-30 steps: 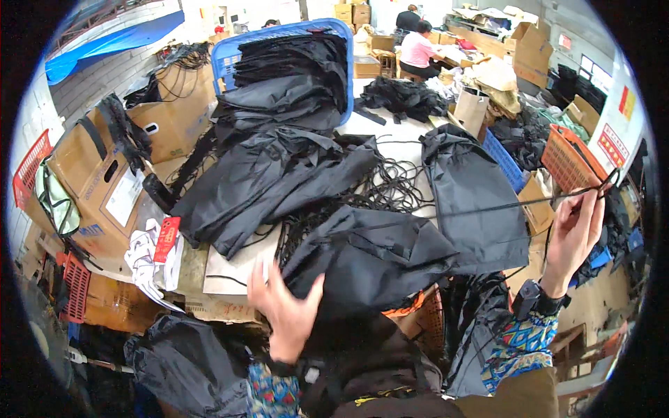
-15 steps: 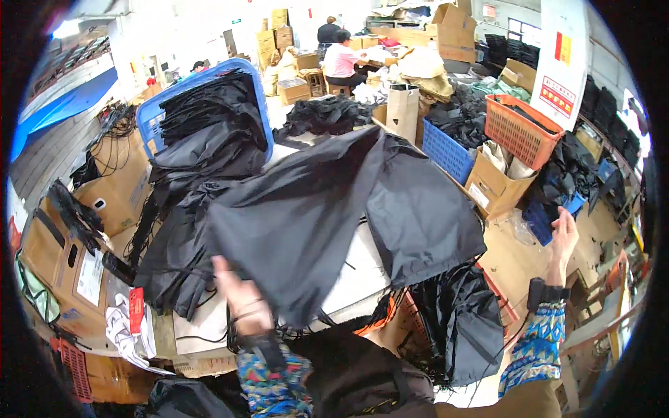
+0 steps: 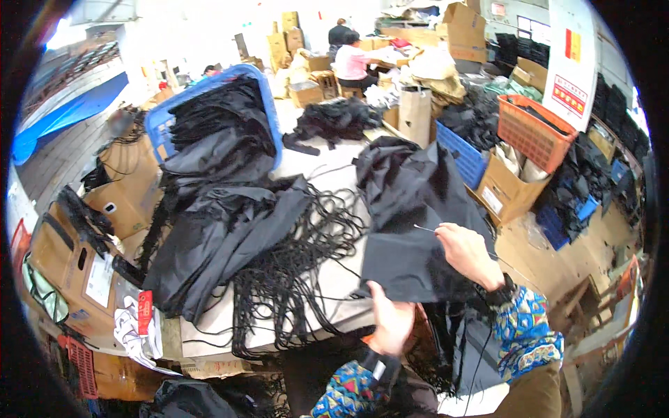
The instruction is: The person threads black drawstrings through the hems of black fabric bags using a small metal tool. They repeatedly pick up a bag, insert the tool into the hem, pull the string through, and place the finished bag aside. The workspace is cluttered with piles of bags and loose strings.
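Observation:
A black cloth bag (image 3: 404, 261) lies in front of me at the right part of the table, its lower part folded into a flat panel. My left hand (image 3: 391, 322) grips the bag's near left corner, thumb on top and fingers underneath. Above the panel, my right hand (image 3: 467, 252) is closed on a thin, wire-like needle (image 3: 424, 228) whose pale tip sticks out to the left; its exact kind is hard to make out. To the left lies a pile of black cloth bags (image 3: 223, 244), with many black cords (image 3: 300, 279) trailing over the pale tabletop (image 3: 341, 268).
A blue basket (image 3: 275, 118) of stacked black cloth tilts behind the pile. Cardboard boxes (image 3: 70, 272) stand at the left. To the right are an orange crate (image 3: 529, 139), a blue crate (image 3: 456, 153) and an open carton (image 3: 505, 191). Two people work at the back.
The bag spread across the middle has gone from there, uncovering the cords. My left hand has moved right onto a bag's corner. My right hand has come in from the far right over it.

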The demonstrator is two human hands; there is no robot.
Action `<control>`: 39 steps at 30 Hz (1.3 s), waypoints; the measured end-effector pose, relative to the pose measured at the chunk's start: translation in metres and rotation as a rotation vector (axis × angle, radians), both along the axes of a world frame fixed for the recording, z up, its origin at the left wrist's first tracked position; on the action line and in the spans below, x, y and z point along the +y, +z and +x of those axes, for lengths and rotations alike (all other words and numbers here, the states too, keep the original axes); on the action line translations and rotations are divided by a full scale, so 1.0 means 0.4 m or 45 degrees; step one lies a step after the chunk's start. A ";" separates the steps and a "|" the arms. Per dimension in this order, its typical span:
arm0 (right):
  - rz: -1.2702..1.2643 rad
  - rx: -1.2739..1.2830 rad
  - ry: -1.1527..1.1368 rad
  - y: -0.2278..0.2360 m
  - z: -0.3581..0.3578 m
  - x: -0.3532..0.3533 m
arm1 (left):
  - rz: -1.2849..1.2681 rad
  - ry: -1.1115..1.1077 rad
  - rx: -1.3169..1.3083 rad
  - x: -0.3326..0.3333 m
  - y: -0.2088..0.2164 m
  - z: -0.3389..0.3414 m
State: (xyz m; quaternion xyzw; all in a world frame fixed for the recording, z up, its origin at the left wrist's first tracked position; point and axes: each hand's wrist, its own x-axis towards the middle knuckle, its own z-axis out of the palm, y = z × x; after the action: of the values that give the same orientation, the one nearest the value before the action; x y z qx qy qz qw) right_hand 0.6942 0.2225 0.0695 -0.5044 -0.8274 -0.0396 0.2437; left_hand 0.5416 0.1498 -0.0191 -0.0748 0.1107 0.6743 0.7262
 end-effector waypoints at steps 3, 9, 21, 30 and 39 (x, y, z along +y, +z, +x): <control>-0.262 -0.341 -0.160 -0.050 -0.014 0.176 | 0.069 -0.654 0.476 -0.054 -0.069 0.072; -0.268 -0.368 0.078 -0.151 -0.151 0.365 | 0.689 0.594 2.533 -0.115 0.035 -0.134; -0.106 -0.273 0.309 -0.250 -0.052 0.590 | 0.977 -0.265 2.349 -0.264 -0.017 -0.192; -0.081 -0.527 0.234 -0.163 -0.109 0.509 | 0.570 0.424 3.222 -0.091 -0.041 -0.367; -0.176 -0.542 0.150 -0.194 -0.095 0.339 | 0.459 0.191 3.734 -0.075 -0.031 -0.458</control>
State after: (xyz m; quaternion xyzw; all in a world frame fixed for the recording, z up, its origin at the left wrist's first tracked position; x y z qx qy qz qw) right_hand 0.6561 0.3582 -0.0082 -0.4510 -0.8889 -0.0740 0.0304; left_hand 0.3583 0.1197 -0.0316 0.7414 0.6413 0.1855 -0.0680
